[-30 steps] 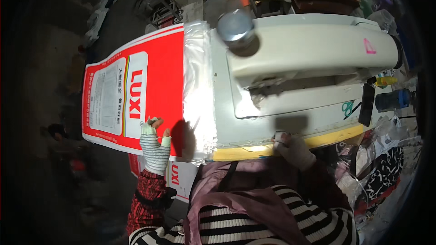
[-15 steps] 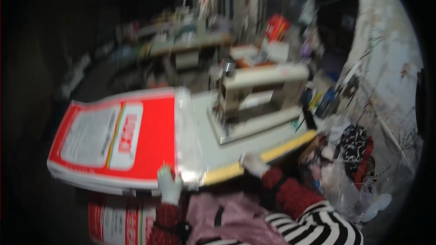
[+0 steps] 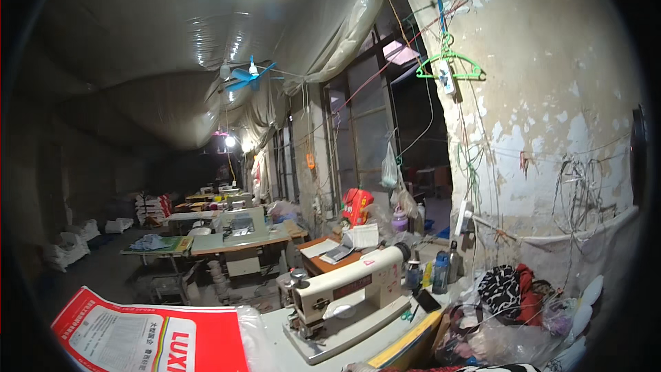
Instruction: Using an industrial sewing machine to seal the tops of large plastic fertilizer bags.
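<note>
A cream sewing machine stands on a pale table with a yellow front edge strip. To its left lies a red and white printed woven sack, flat on the table, with clear plastic film along its right end. Only a sliver of my gloved right hand shows at the lower edge, near the yellow strip; its fingers are hidden. My left hand is out of view. Small green-handled scissors and a dark phone lie right of the machine.
Bottles stand behind the phone. A heap of cloth and plastic bags sits at the right by the peeling wall. Beyond the machine are a brown desk with papers and another sewing table.
The view has tilted up, bringing in the ceiling, wall and room. The sack and machine now sit lower in the picture. My left hand has left view; my right hand is almost out.
</note>
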Demonstrator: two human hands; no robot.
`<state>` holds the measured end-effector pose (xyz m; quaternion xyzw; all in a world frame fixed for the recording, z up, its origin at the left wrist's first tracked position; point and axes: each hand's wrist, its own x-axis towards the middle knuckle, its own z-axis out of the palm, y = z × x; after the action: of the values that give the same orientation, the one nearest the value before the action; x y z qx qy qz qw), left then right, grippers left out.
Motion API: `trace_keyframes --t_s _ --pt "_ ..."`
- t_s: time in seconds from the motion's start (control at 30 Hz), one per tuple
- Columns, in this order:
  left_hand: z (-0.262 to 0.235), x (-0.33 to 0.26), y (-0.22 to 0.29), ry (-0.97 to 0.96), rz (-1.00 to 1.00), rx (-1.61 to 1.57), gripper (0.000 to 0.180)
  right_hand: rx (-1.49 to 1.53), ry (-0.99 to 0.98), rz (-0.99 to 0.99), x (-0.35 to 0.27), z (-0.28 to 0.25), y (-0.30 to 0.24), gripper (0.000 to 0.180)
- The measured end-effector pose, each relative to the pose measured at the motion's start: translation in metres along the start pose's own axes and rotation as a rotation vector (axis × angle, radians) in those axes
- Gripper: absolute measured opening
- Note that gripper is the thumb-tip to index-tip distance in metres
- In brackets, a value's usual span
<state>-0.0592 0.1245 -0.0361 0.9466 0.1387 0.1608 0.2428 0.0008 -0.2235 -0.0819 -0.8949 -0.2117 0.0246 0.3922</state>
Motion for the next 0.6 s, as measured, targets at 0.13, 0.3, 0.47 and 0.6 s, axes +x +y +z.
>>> trace_keyframes --t_s 0.13,0.3,0.47,0.6 --pt "0.06 0.024 -0.035 0.077 0.043 0.275 0.042 -0.002 -0.057 0.089 0.006 0.001 0.003 0.03" --pt "0.011 0.051 -0.001 -0.059 -0.093 -0.06 0.078 0.016 -0.031 -0.084 0.022 0.007 0.032 0.023" --pt "0.021 0.097 -0.02 -0.086 -0.111 -0.014 0.059 0.055 -0.027 0.274 0.037 -0.003 0.009 0.028" --pt "0.044 0.119 -0.008 0.033 -0.094 -0.061 0.08 0.252 -0.227 0.365 0.056 0.013 -0.033 0.032"
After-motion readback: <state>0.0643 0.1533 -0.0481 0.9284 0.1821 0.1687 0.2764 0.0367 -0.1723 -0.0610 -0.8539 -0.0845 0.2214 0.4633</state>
